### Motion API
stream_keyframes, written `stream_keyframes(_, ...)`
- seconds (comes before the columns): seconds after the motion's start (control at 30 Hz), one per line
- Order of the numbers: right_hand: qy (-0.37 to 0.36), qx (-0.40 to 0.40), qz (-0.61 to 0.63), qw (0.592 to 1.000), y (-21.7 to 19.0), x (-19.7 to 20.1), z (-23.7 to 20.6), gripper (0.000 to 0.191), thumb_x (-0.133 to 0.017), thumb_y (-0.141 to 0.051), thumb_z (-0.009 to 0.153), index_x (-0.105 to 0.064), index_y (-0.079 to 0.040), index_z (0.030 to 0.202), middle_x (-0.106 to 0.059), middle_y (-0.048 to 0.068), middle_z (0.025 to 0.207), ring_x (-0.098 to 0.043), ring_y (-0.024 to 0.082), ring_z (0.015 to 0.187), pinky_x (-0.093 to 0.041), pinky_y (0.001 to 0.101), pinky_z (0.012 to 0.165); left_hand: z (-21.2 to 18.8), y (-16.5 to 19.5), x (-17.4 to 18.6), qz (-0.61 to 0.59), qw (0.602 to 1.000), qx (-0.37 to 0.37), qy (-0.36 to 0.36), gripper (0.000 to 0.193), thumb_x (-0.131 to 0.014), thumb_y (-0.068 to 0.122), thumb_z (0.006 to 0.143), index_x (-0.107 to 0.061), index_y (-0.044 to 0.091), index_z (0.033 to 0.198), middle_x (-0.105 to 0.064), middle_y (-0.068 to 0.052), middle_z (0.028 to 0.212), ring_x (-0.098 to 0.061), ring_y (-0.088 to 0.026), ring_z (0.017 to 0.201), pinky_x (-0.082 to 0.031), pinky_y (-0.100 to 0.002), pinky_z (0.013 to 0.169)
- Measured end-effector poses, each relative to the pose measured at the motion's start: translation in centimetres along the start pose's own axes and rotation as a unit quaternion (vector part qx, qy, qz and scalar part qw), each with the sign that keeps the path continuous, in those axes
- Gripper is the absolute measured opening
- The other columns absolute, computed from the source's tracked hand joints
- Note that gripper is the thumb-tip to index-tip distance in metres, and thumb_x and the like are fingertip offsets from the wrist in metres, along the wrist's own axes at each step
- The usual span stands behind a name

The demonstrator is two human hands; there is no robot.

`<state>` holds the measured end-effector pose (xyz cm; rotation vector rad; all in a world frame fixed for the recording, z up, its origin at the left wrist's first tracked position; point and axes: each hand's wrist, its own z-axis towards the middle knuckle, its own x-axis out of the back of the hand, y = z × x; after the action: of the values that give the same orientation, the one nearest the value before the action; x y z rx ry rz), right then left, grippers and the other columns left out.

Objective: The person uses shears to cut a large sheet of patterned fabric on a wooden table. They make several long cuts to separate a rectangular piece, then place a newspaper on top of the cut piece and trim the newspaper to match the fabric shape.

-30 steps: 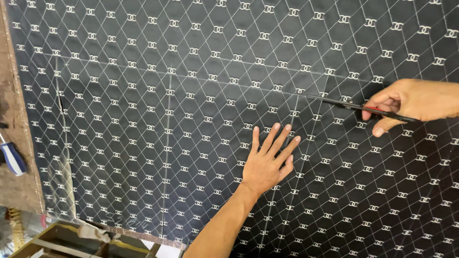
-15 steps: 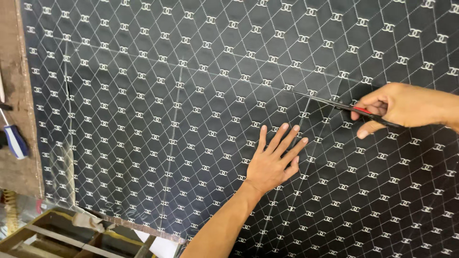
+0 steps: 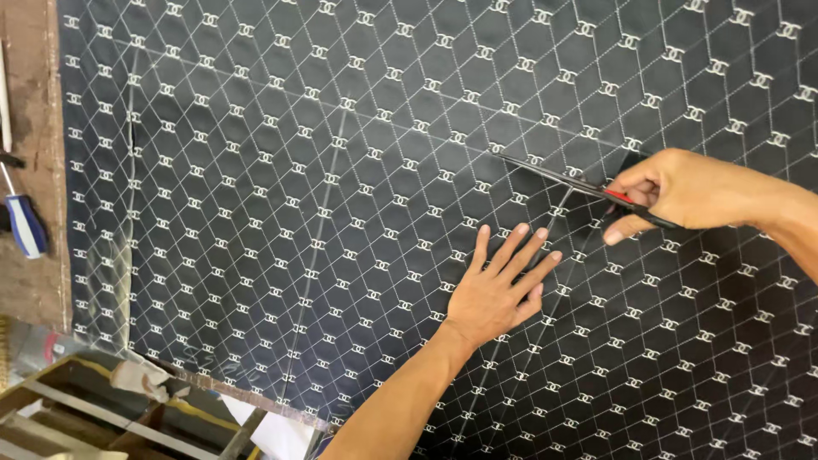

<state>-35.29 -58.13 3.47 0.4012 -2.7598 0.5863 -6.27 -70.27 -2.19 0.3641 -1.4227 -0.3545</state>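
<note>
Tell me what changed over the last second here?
Little changed. The right hand keeps its fingers in the scissors, blades still pointing left along the chalk line on the dark patterned fabric. The left hand stays flat on the cloth just below. The blue-handled screwdriver hasn't moved; mostly the camera view shifted.

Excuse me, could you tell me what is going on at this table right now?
A person is cutting a large sheet of dark fabric patterned with white diamond lines, which is spread flat over a wooden table. The right hand holds scissors with the blades pointing left along a chalk line on the cloth. The left hand lies flat, fingers spread, pressing the fabric down just below the blades. A blue-handled screwdriver lies on the bare table at the left edge.
</note>
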Motion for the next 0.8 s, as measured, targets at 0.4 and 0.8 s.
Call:
stream_keyframes(0.4,0.02,-0.012,-0.016,1.0,-7.3,0.3,-0.1,0.049,-0.098,-0.042,0.06,-0.082,-0.012,0.096,-0.05,0.002,0.062,-0.051,0.019,0.064,-0.04,0.0388,0.063,-0.4,-0.3,-0.4,-0.014,1.0,0.008,-0.008,0.057,-0.06,0.033,0.102,-0.046,0.025,0.157,-0.036,-0.006,0.169,-0.028,-0.028,0.16,-0.024,-0.066,0.13)
stream_keyframes(0.8,0.046,0.055,-0.037,0.997,-13.0,-0.1,2.5,0.054,-0.096,-0.046,0.06,-0.083,-0.006,0.094,-0.052,0.003,0.062,-0.051,0.019,0.061,-0.04,0.0386,0.06,-0.7,-0.7,-0.3,-0.02,1.0,0.011,0.017,0.055,-0.062,0.032,0.102,-0.05,0.023,0.155,-0.04,-0.006,0.167,-0.033,-0.028,0.159,-0.026,-0.064,0.132)
